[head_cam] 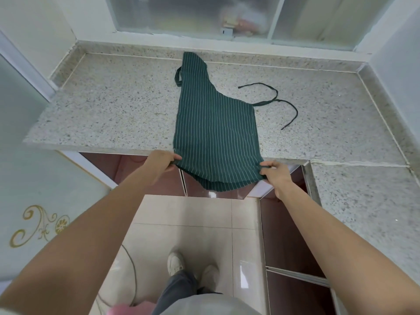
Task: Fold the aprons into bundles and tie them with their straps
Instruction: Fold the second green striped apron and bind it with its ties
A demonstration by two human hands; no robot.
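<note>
One speckled granite countertop (118, 105) fills the upper half of the view, running wall to wall with a raised backsplash lip and turning into an L on the right side. Behind it sits a frosted sliding window (193, 14) with blurred items showing through. Glossy beige floor tiles (186, 223) and dark red cabinet fronts (286, 235) lie below the counter edge. A dark green pinstriped apron (216, 123) lies folded lengthwise on the counter, bib end toward the window, hem hanging over the front edge. Its waist straps (276, 96) trail loose on the granite to the right; a neck loop (178, 76) shows on the left side. The left hand (162, 161) pinches the hem's left corner between thumb and curled fingers. The right hand (273, 171) pinches the right corner likewise.
</note>
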